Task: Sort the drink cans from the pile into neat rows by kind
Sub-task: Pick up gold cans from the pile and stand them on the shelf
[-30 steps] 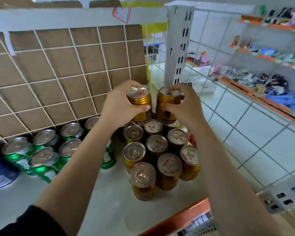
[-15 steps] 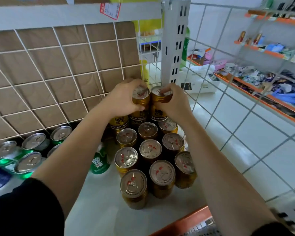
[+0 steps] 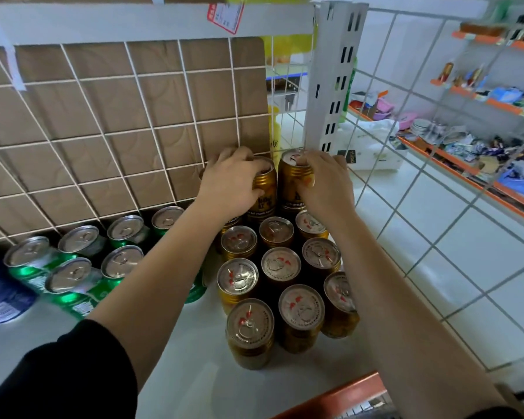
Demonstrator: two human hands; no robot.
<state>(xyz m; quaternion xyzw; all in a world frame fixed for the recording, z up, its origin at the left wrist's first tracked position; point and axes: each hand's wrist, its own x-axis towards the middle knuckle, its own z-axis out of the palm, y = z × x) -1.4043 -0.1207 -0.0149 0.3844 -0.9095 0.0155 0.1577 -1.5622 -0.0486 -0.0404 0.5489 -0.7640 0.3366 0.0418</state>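
Note:
Several gold cans (image 3: 280,264) stand upright in rows on the white shelf (image 3: 194,358). At the far end of those rows, my left hand (image 3: 230,184) grips the top of one gold can (image 3: 265,189). Beside it, my right hand (image 3: 324,182) grips a second gold can (image 3: 292,182). Both held cans stand higher than the row in front of them. Left of my left arm, several green cans (image 3: 73,273) sit in rows, partly hidden by the arm.
A white wire grid with brown cardboard (image 3: 118,116) backs the shelf. A slotted white post (image 3: 330,77) stands at the far corner and a wire grid (image 3: 436,207) closes the right side. A blue package (image 3: 0,291) lies far left. The shelf's orange front edge (image 3: 339,394) runs below.
Both hands have carried their gold cans away from me and lower, to the far end of the gold rows near the post. The camera has tipped and shifted slightly.

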